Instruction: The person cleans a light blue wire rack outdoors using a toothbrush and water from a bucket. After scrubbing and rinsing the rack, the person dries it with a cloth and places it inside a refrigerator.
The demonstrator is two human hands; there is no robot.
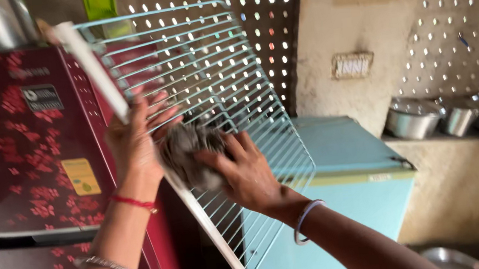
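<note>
1. We see a wire fridge shelf [217, 95], pale blue-white with a solid white front edge, held up tilted in the air in front of a dark red refrigerator with a flower pattern [12, 148].
2. Our left hand [134, 137] grips the shelf at its white edge, the fingers [159, 115] closed around the bar and reaching onto the wires.
3. Our right hand [247, 172] presses a grey scrubbing pad [187, 149] against the wires near the middle of the shelf; its fingers are clenched on the pad, just beside the left hand.
4. The left wrist wears a red thread [134, 202], and a metal bangle [113, 268] sits lower on the forearm; a pale bangle [304, 220] rings the right wrist.
5. Behind the shelf stands a light blue cabinet-like box [352, 170], set against a rough plastered wall.
6. On a ledge at the right rest three steel pots [454, 119], side by side.
7. A perforated screen [273, 4] lets in spots of light behind the shelf, and a switch plate [352, 64] is fixed to the wall.
</note>
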